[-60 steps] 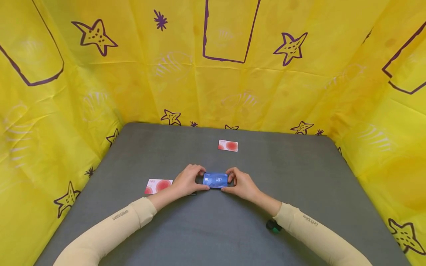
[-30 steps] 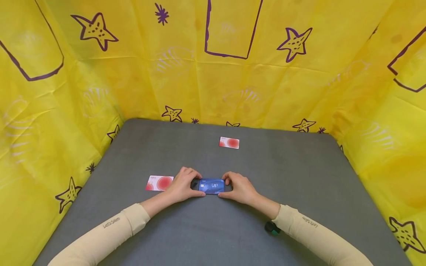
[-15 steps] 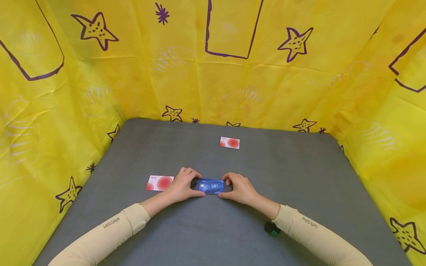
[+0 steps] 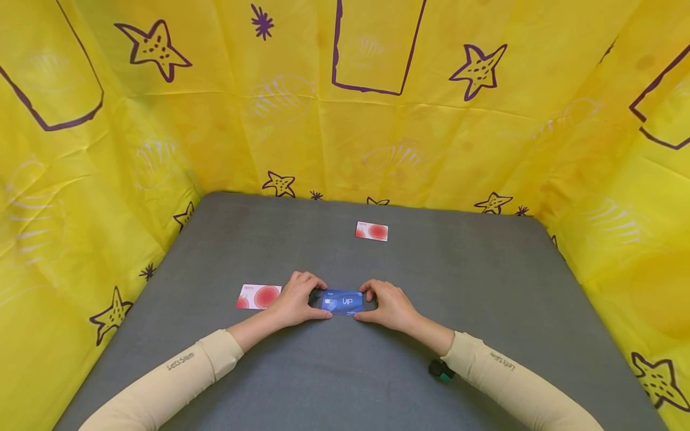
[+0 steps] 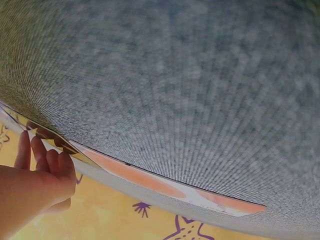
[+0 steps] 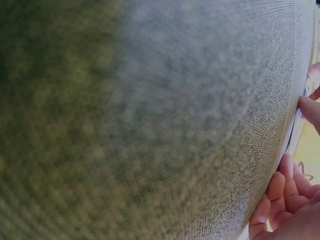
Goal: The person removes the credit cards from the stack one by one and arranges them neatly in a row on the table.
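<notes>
A blue card (image 4: 342,302) marked VIP lies at the middle of the grey table, its print facing up. My left hand (image 4: 297,299) holds its left end, thumb at the near edge and fingers at the far edge. In the same way my right hand (image 4: 389,304) grips the right end. A dark patch shows in the hollow of the left hand. In the left wrist view, the fingertips of the left hand (image 5: 47,172) meet a shiny, gold-looking strip. The right wrist view catches the curled fingers of the right hand (image 6: 287,200) at the table surface.
Left of my left hand lies a white card with red circles (image 4: 259,296), partly behind the hand. A similar red and white card (image 4: 372,231) lies farther back. A black and green object (image 4: 442,370) sits under the right wrist. Yellow patterned cloth (image 4: 377,131) surrounds the table (image 4: 458,257).
Since two seconds ago, both hands have drawn the blue card slightly toward me and left. Over the last second hands and card have stayed nearly still.
</notes>
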`<state>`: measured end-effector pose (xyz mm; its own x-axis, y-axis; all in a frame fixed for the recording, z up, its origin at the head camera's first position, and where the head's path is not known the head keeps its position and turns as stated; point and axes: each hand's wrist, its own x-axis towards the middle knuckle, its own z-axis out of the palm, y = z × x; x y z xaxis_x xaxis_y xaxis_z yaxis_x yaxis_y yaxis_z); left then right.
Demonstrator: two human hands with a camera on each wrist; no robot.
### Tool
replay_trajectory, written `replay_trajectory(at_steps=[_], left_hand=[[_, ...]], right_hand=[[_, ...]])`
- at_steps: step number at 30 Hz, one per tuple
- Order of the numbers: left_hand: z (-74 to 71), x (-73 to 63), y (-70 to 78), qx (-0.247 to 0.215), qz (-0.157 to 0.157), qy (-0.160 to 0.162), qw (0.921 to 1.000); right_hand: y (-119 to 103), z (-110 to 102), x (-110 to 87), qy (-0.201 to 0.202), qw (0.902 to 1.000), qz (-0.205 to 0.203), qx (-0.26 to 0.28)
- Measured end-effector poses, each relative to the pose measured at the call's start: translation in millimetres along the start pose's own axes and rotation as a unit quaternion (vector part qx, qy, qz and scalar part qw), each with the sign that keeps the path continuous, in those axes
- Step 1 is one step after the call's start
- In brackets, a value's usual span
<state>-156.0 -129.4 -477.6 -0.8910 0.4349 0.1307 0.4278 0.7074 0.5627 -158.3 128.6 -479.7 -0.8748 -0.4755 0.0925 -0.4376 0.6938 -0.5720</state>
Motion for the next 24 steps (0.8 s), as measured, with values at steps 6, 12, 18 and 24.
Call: replay_trajectory(at_steps=[6, 12, 18, 24], left_hand=[[0.9, 0.9, -1.3, 0.001, 0.001, -0.002, 1.0], [0.8, 0.4, -1.9, -0.003, -0.01, -0.011, 0.9999], [1.0, -0.3, -2.2, -0.004, -0.01, -0.011, 0.9999], [0.8, -0.5, -1.8, -0.004, -0.009, -0.01, 0.9999]], right_hand=[[1.9, 0.3, 0.1, 0.004, 0.9999, -0.012, -0.003], [4.4, 0.7, 1.1, 0.001, 0.9999, -0.012, 0.0], [6.3, 1.7, 0.8, 0.005, 0.9998, -0.021, 0.002], [6.3, 2.0, 0.3, 0.007, 0.9997, -0.024, 0.005]])
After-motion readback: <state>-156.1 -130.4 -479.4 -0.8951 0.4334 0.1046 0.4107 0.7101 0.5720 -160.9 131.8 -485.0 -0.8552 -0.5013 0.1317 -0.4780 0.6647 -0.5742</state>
